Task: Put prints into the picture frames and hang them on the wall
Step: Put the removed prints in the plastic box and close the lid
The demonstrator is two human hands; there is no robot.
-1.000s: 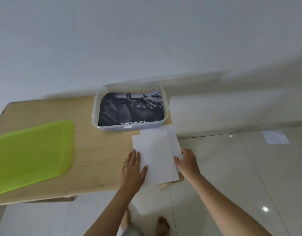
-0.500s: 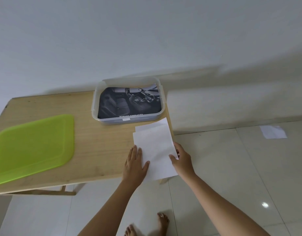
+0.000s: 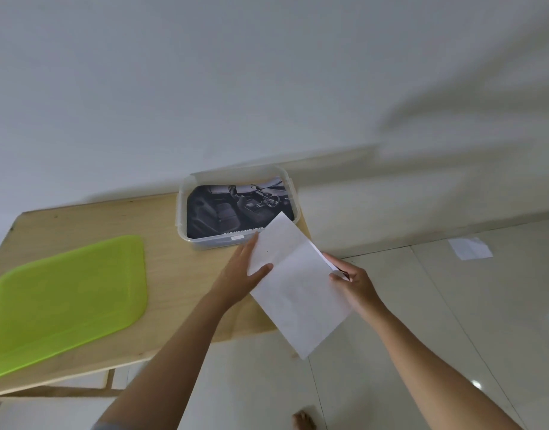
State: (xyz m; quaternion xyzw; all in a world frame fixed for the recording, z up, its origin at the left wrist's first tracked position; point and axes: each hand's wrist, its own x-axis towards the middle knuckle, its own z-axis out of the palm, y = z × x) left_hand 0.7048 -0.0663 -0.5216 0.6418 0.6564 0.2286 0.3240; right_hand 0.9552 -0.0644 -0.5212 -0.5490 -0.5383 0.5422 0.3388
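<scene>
Your wooden table [image 3: 186,268] carries the green lid [image 3: 65,302] at nine o'clock and the clear container [image 3: 186,234], a dark print [image 3: 236,209] inside, at twelve. The white sheets [image 3: 295,283], flat on the corner a second ago, are now lifted and tilted over the edge: your left hand [image 3: 239,274] has its thumb clamped on their left margin, and your right hand [image 3: 354,283] pinches their right edge. The prints look gathered; no frame shows yet.

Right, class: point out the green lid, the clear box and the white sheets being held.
green lid [image 3: 65,302], head view, middle of its flat top.
clear box [image 3: 181,212], head view, its left wall.
white sheets [image 3: 298,293], head view, bare middle of the top sheet.
</scene>
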